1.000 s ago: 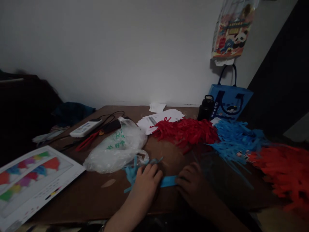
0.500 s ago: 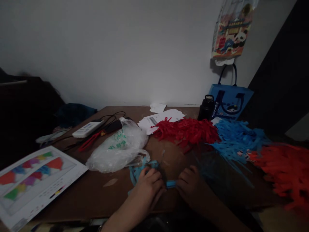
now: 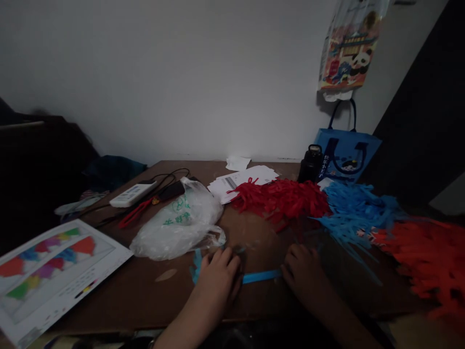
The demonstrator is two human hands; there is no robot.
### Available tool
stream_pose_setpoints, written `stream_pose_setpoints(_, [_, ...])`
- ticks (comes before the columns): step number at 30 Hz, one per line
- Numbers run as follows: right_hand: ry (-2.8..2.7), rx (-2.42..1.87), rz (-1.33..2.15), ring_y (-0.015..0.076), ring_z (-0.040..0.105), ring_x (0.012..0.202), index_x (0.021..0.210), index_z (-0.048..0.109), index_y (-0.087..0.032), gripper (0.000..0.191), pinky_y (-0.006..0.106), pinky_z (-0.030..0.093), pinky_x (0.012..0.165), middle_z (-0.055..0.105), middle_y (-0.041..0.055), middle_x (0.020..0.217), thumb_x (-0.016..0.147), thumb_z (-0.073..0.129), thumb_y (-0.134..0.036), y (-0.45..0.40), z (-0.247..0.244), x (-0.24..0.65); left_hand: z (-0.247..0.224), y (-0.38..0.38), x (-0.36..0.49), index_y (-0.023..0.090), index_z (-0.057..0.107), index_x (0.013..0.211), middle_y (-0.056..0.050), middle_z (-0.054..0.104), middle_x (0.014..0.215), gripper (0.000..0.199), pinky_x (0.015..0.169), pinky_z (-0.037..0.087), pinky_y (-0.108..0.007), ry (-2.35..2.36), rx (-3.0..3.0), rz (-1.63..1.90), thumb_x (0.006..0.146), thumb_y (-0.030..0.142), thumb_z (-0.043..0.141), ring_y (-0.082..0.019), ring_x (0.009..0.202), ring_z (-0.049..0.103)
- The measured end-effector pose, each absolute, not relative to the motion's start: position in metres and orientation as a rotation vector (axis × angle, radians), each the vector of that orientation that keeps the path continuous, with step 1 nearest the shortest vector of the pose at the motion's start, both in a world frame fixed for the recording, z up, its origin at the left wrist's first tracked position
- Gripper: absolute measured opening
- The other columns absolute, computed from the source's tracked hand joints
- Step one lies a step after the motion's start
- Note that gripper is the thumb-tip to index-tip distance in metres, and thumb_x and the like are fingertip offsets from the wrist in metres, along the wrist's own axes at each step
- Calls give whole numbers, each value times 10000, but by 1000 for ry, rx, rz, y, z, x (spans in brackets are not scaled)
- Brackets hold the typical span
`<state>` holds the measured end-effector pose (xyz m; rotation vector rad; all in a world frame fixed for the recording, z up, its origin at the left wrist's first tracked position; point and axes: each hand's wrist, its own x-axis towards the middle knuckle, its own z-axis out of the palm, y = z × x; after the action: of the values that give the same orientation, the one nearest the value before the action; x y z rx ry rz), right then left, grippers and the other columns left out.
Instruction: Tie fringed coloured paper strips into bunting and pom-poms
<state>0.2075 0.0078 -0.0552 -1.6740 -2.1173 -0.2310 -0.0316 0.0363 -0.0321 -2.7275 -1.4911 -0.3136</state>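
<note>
Between my two hands a blue paper strip [image 3: 261, 277] runs nearly level above the table's front part. My left hand [image 3: 218, 271] is closed on its left end, and more blue paper [image 3: 196, 265] sticks out beyond that hand. My right hand [image 3: 301, 271] has its fingers curled at the strip's right end; the fingertips are dim. A crumpled white plastic bag [image 3: 174, 228] with green print lies just behind my left hand. Red paper fringe [image 3: 283, 201] and blue paper fringe [image 3: 363, 206] are heaped behind and right of my right hand.
A printed sheet with coloured bunting [image 3: 58, 276] lies at the left. White papers [image 3: 250, 178], a black bottle [image 3: 310, 164] and a blue bag [image 3: 343, 155] stand or lie at the back. A white power strip [image 3: 132, 194] is back left. Orange-red fringe [image 3: 436, 261] hangs over the right side.
My right hand has moved to the right and my left hand slightly left. A longer length of blue strip now shows between them, while less blue paper shows around my left hand.
</note>
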Motion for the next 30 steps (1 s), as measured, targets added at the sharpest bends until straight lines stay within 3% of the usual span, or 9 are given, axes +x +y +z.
stream_pose_setpoints(5, [-2090,-1349,-247,191,528,874,827,627,-226,110,424,280,934,642,3,865,829,651,-119,5,-48,199,-39,38,-32,205,638,835,-16,618,844,101,855,325,-425,-1054,-2936,-488,818,106,648,-220,834,523])
stream_pose_setpoints(9, [-2315,-1068,-230,154,496,789,748,605,-209,141,355,288,886,606,-27,737,863,651,-141,8,-49,181,-21,28,-31,196,609,849,-19,614,893,86,903,297,-451,-1129,-3036,-516,837,118,575,-231,887,509])
stream_pose_setpoints(13, [-2367,-1176,-250,162,482,751,681,576,-188,191,343,276,809,590,-11,712,852,645,-137,15,-53,173,-18,29,-29,196,615,881,-33,621,925,100,886,305,-439,-1186,-3057,-474,861,130,542,-244,919,516])
stream_pose_setpoints(22, [-2417,-1253,-194,169,504,806,755,584,-201,121,338,271,757,608,-15,797,848,662,-196,16,-52,171,-32,35,-26,179,639,858,-50,652,885,154,824,357,-402,-1202,-2996,-450,887,117,500,-230,865,561])
stream_pose_setpoints(30, [-2343,-1455,-196,191,515,822,787,616,-202,88,363,268,783,629,4,834,842,659,-148,20,-58,199,-33,36,-28,165,679,912,-95,671,976,206,877,395,-483,-1466,-2884,-283,941,167,476,-292,979,581])
